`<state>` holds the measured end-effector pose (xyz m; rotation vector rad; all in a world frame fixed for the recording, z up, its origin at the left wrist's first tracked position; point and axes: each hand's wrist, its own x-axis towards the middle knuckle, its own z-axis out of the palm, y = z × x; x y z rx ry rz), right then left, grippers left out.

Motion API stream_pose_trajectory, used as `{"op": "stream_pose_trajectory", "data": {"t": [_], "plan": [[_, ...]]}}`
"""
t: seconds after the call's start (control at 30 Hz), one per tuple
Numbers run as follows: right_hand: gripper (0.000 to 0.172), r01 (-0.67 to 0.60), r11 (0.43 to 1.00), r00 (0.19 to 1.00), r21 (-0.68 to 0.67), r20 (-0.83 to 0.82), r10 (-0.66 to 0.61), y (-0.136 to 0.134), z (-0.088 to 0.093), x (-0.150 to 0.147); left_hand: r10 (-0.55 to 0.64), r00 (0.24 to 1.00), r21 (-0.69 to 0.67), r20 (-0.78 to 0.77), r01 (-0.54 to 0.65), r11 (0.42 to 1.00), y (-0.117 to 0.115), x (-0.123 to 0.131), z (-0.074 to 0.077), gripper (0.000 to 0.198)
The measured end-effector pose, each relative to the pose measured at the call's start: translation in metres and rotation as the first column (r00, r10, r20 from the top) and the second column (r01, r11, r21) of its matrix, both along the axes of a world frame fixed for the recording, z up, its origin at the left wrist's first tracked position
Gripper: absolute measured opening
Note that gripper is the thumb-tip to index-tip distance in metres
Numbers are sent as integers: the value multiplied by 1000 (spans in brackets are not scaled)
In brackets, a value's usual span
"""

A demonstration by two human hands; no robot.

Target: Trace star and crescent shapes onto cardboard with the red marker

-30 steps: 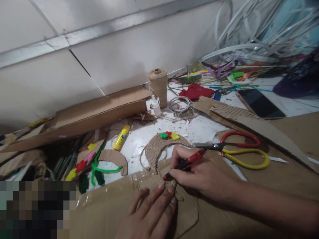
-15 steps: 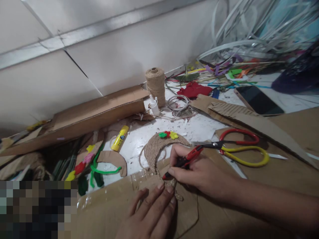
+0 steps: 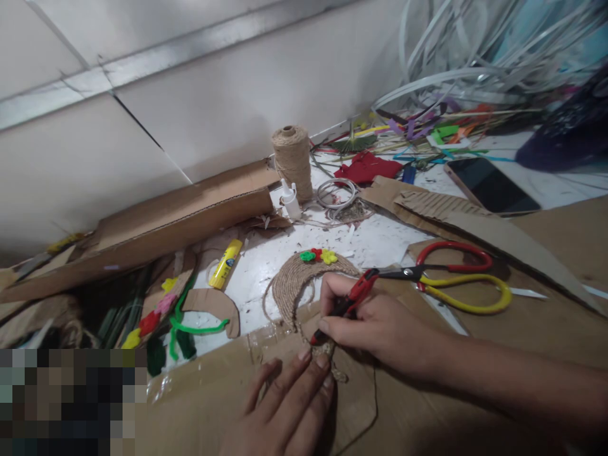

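Observation:
My right hand [image 3: 351,313] grips a red-and-black pen [image 3: 349,301] in a writing hold, its red tip pointing down at a small piece of coiled twine [image 3: 325,348]. Flat over the cardboard sheet [image 3: 199,411] lies my left hand [image 3: 289,399], fingers extended, fingertips against that twine piece. Just beyond the hands is a twine-covered crescent [image 3: 287,288] bearing green, red and yellow flowers. Scissors [image 3: 408,273] with one red and one yellow handle lie beside my right hand. My fingers partly hide the twine piece.
A twine spool [image 3: 292,158] and a white glue bottle [image 3: 289,201] stand at the back. Left of the crescent are a yellow glue stick [image 3: 225,265] and a cardboard crescent [image 3: 213,301]. A phone [image 3: 491,185] lies at the right, near tangled strips [image 3: 446,82].
The view has shifted slightly. Both hands keep nearly the same place, and the pen's upper end has tipped slightly leftward.

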<state>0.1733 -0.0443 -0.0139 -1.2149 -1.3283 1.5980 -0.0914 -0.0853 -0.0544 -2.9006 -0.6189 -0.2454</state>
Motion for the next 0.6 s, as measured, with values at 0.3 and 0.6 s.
{"op": "stream_pose_trajectory", "data": {"t": [0.3, 0.6], "plan": [[15, 14, 993, 994, -121, -104, -27, 16, 2, 2, -6, 1000, -62, -21, 4, 998, 1, -2, 0, 52], [16, -55, 989, 992, -139, -117, 39, 27, 0, 3, -6, 1000, -72, -12, 5, 997, -2, -2, -2, 54]]}}
